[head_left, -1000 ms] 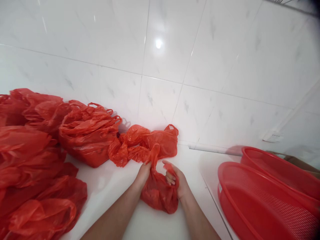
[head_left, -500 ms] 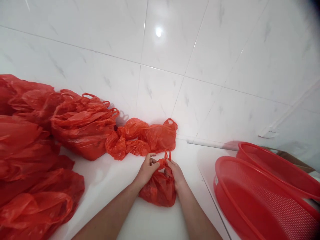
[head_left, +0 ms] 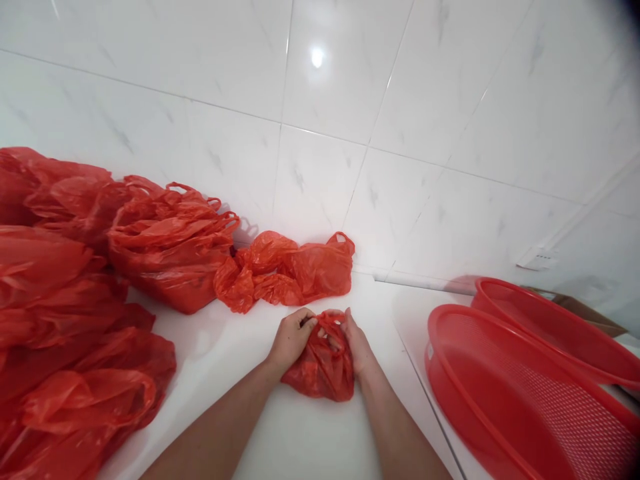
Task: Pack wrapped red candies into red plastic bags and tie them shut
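Observation:
A small red plastic bag [head_left: 320,373] with something inside rests on the white tabletop [head_left: 300,433] between my hands. My left hand [head_left: 293,340] pinches the bag's top edge between thumb and forefinger. On the other side, my right hand [head_left: 356,343] grips the opposite part of the opening, with some of its fingers showing through the gap in the plastic. What the bag contains is hard to make out through the red film. Just beyond lie crumpled red plastic bags [head_left: 320,270] against the wall.
Large filled red bags [head_left: 170,247] are heaped along the left side. Two red mesh baskets [head_left: 490,380] lean at the right, with a brown cardboard box [head_left: 585,313] behind them. White marbled tiles [head_left: 325,173] cover the wall at the back.
The bag's top, bunched with handles standing up before, is now spread wider between my hands. My right hand's fingers have moved into the opening, and my left hand has closed on the edge.

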The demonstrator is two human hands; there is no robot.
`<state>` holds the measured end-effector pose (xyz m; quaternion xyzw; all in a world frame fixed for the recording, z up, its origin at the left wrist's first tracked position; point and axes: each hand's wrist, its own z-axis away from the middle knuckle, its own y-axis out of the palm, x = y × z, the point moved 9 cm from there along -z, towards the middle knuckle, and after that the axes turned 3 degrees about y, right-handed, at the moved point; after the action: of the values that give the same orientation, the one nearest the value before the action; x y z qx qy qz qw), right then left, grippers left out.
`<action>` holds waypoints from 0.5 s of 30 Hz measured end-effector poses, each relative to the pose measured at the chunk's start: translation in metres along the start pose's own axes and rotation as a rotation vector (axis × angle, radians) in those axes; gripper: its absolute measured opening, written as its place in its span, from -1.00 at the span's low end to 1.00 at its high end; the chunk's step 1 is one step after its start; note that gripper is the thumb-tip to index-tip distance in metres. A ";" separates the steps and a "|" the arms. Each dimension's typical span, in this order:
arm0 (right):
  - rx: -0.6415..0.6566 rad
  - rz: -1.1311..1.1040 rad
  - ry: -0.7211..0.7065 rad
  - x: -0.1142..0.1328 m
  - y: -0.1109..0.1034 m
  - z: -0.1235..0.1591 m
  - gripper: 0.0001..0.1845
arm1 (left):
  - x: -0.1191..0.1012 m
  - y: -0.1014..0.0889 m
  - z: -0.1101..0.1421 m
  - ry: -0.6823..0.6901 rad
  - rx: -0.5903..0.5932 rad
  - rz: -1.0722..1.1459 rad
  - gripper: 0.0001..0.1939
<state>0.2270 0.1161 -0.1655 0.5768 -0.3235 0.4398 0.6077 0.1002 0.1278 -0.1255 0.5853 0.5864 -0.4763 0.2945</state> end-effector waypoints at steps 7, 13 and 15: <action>0.129 0.079 -0.037 0.010 0.013 0.008 -0.64 | -0.002 -0.003 0.001 -0.020 -0.034 0.043 -0.87; 0.094 0.397 -0.109 0.022 0.014 0.012 -0.49 | -0.003 -0.002 0.004 -0.049 -0.073 0.057 -0.85; -0.054 0.575 -0.186 0.028 0.005 0.009 -0.65 | -0.008 0.000 0.007 -0.038 -0.073 0.062 -0.86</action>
<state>0.2344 0.1111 -0.1373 0.4831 -0.5394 0.5301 0.4412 0.0998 0.1184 -0.1203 0.5828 0.5795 -0.4561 0.3413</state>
